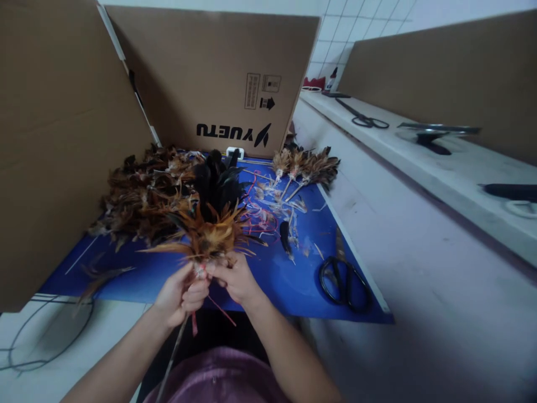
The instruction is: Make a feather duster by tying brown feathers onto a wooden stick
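My left hand (184, 291) is closed around the neck of a feather duster (213, 235), where the quills are bound. Its orange-brown and black feathers fan out away from me, and a thin stick (171, 361) runs down from my left fist toward my lap. My right hand (237, 277) pinches at the base of the same feathers, thumb against the binding. Red string (222, 310) shows at the binding and hangs in loose ends below my hands. What lies under the right fingertips is partly hidden.
A heap of brown feathers (146, 190) covers the blue table's (289, 291) left side. Several feather bundles on sticks (308, 168) lie at the back right, near tangled red string (264, 221). Black-handled scissors (344, 282) rest front right. Cardboard panels (168, 73) wall the table's back and left.
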`<state>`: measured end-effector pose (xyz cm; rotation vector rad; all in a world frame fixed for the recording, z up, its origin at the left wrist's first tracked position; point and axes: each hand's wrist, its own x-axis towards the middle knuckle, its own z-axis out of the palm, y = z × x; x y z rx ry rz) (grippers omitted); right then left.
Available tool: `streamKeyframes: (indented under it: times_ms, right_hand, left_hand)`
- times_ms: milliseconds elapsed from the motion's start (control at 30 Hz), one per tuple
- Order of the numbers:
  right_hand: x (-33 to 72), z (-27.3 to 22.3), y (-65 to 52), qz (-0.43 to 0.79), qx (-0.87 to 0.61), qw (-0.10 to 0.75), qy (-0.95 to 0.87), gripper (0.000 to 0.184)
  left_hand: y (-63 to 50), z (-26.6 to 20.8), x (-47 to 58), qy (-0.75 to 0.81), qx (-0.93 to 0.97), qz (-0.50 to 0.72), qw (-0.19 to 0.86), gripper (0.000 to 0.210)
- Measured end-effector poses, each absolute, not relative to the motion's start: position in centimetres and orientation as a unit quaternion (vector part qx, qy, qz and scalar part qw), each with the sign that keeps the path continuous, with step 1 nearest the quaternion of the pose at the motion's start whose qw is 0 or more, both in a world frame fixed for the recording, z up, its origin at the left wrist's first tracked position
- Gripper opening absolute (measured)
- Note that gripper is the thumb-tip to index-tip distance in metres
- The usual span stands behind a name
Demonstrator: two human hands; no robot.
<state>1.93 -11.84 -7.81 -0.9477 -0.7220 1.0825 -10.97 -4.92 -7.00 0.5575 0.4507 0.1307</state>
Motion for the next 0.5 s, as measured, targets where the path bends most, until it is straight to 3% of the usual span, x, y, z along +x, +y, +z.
streamKeyframes:
  times_ms: [200,367,500]
  right_hand:
    - [1.9,-8.1,-12.0,0.444,-0.454,0.711,-0.303,0.051]
    - [2.0,-8.1,-12.2,0.397,-0.499,0.708,-0.304,0.048]
    - [2.3,-7.4,-12.5,0.405,-0.499,0.695,-0.323,0.024]
  left_hand:
    - [-6.6,-6.1,-10.2,0.322,0.445,0.222,0.806,0.046]
    - [-7.3,-6.6,-10.0,0.356,0.616,0.274,0.648,0.031]
    - [-7.2,-6.8,-10.1,0.357,0.611,0.286,0.647,0.031]
